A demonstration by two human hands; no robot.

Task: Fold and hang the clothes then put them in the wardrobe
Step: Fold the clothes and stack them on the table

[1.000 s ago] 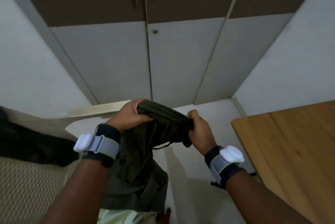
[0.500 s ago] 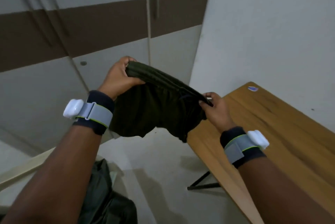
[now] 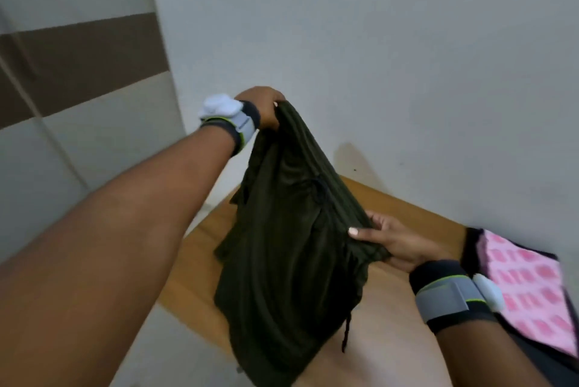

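A pair of dark green shorts point(image 3: 282, 261) with a ribbed waistband and a dangling drawstring hangs over the wooden table point(image 3: 391, 324). My left hand point(image 3: 261, 108) pinches one end of the waistband, raised high near the wall. My right hand point(image 3: 391, 239) grips the other end lower down, close above the table top. The waistband runs as a slanted line between both hands, and the legs drape downward. The wardrobe point(image 3: 72, 79), with grey and brown panels, stands at the left with its doors closed.
A pink patterned cloth point(image 3: 526, 286) on a dark garment lies on the table at the right edge. A plain white wall point(image 3: 376, 42) rises behind the table. Pale floor point(image 3: 175, 352) shows between the table and the wardrobe.
The view has swung right from the wardrobe to the table. Both hands carried the shorts over the table top, the left rising and the right dropping. The pink cloth came into view.
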